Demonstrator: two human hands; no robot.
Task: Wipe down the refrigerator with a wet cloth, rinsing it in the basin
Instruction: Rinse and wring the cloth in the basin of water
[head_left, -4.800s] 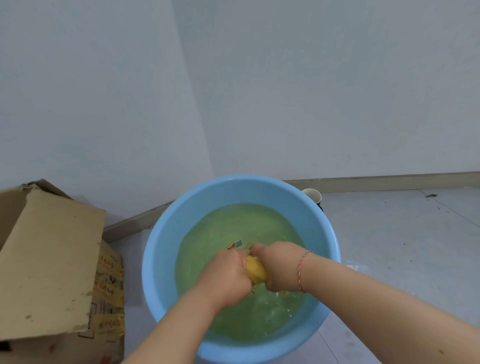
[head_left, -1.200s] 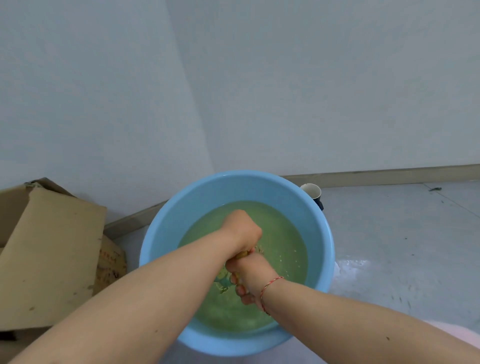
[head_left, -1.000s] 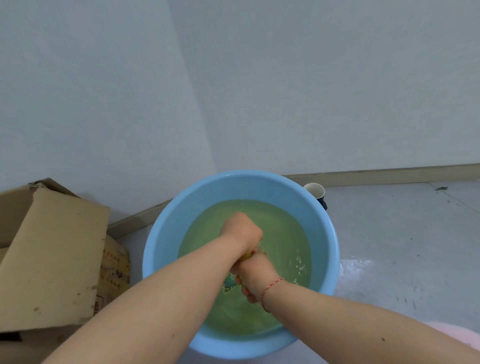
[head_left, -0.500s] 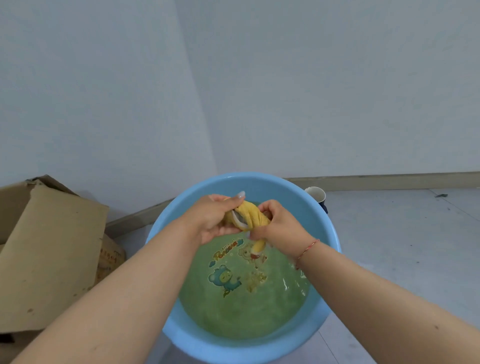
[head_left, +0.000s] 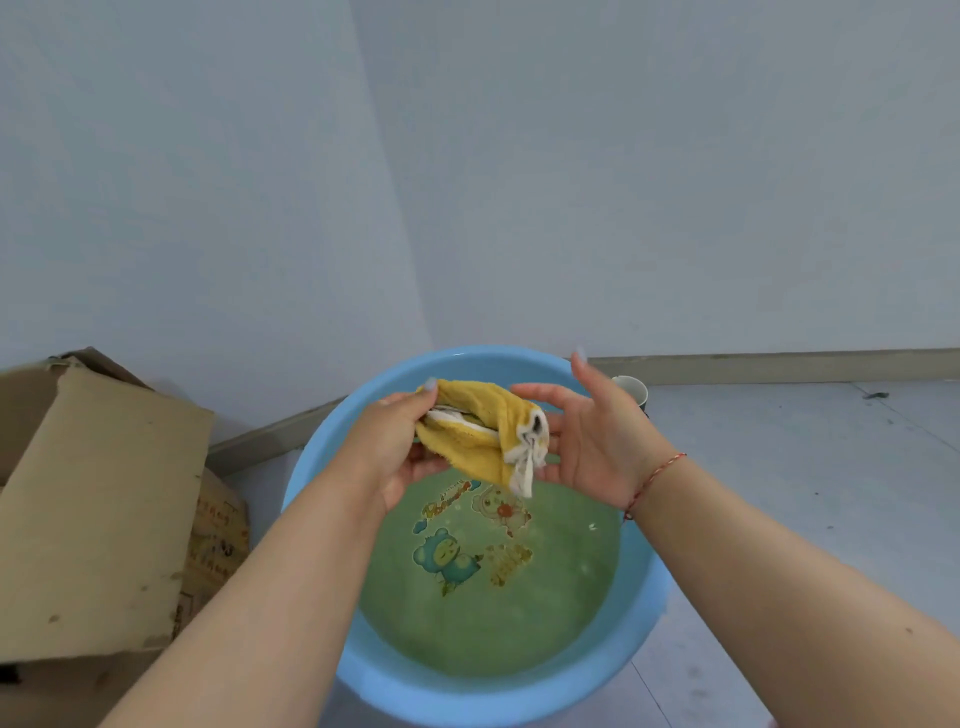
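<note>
Both hands are raised above the round light-blue plastic basin (head_left: 641, 631), which stands on the grey floor (head_left: 810, 499) near the corner of the walls and holds greenish water over a cartoon print. The bunched yellow terry cloth with white trim (head_left: 480, 434) is held over the far half of the basin, clear of the water. It is grasped by the left hand (head_left: 400, 447), thumb curled over its top edge, while the right hand (head_left: 592, 441) lies beside it with fingers spread and relaxed, touching the trim end at most.

The step in hand is judged to be opening the wrung cloth for wiping. It is best shaken out and refolded flat while kept over the basin, so drips fall inside and not on the floor. A brown cardboard box (head_left: 98, 514) stands just left of the basin; a white paper cup (head_left: 631, 389) sits behind its far rim.
</note>
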